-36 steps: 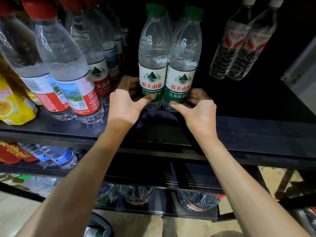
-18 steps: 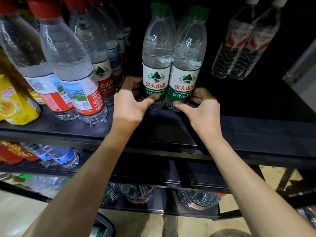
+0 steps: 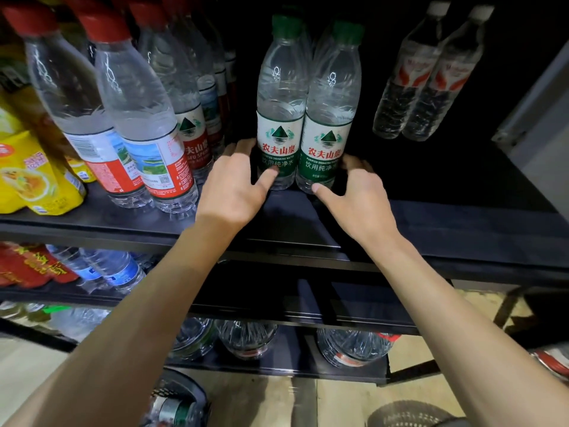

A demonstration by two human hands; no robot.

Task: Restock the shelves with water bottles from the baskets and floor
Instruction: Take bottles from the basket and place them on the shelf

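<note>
Left hand: thumb on the front of the left green-capped bottle, fingers curled round its left side; it grips the bottle low, at the label.
Right hand: thumb tip at the base of the right green-capped bottle, fingers wrapped round its right side; likewise gripping.
Both bottles upright, side by side and touching, standing on the black shelf a little back from its front edge.
Left of them on the same shelf: rows of red-capped bottles, then yellow packs at the far left.
Right, well apart: two white-capped bottles.
Shelf below: blue-labelled bottles.
Lowest shelf: large clear bottles.
On the floor: a dark basket with items inside, too blurred to identify.
</note>
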